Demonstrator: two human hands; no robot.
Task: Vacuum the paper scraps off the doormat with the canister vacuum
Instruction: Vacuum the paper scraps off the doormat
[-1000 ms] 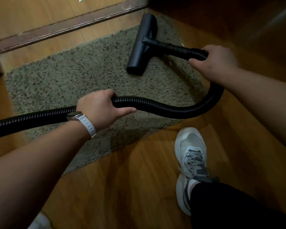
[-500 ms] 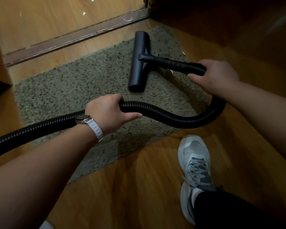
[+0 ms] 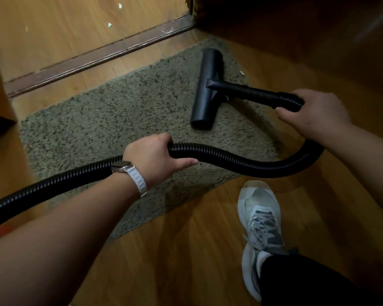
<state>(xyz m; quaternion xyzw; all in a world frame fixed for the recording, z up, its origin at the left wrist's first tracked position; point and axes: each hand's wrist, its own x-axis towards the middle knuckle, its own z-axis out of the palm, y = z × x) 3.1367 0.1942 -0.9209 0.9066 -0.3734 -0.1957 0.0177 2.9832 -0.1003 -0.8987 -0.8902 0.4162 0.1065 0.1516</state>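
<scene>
A grey-green shaggy doormat (image 3: 111, 120) lies on the wooden floor. The black vacuum floor head (image 3: 205, 89) rests on the mat's far right part. Its short wand (image 3: 248, 91) runs right to my right hand (image 3: 314, 113), which grips the ribbed cuff. The black ribbed hose (image 3: 241, 161) loops down from there and runs left across the mat. My left hand (image 3: 155, 156), with a white-strapped watch at the wrist, holds the hose mid-length. One small pale paper scrap (image 3: 242, 72) lies at the mat's right edge beside the head. The canister is out of view.
A dark door threshold (image 3: 93, 60) runs behind the mat, with a few white scraps (image 3: 109, 24) on the floor beyond it. A dark wooden wall or door (image 3: 296, 21) stands at the back right. My foot in a pale sneaker (image 3: 260, 219) stands on the floor near the mat.
The floor head has drawn back toward me along the mat's right side. Both hands kept their grips. More floor beyond the threshold shows as the view tilted up.
</scene>
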